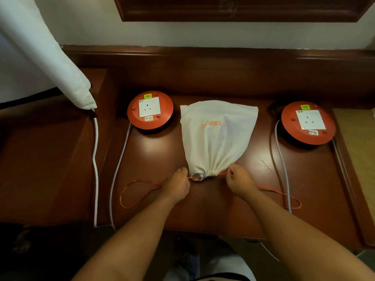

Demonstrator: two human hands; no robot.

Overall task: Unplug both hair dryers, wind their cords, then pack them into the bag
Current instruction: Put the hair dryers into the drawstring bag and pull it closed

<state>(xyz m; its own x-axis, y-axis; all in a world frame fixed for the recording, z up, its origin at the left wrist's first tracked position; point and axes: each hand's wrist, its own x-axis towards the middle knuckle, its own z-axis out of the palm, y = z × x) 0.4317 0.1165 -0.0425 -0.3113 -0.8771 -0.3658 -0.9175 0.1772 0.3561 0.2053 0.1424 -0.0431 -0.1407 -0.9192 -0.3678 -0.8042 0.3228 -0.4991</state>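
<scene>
1. Left hand (177, 184) and right hand (239, 182) each pinch the orange drawstring (140, 194) beside the bag's gathered mouth.
2. Bag (218, 138) lies cinched on the wooden desk (162, 199).
3. Orange socket reels (150, 109) flank it; white wall (203, 35) behind.

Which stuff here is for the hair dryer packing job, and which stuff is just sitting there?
For the job:
- white bag, bulging, its mouth gathered shut
- orange drawstring, pinched by left hand and right hand
- two red socket reels, nothing plugged in

Just sitting there:
- white cloth hanging at left
- wooden desk
- dark wooden frame on the wall
</scene>
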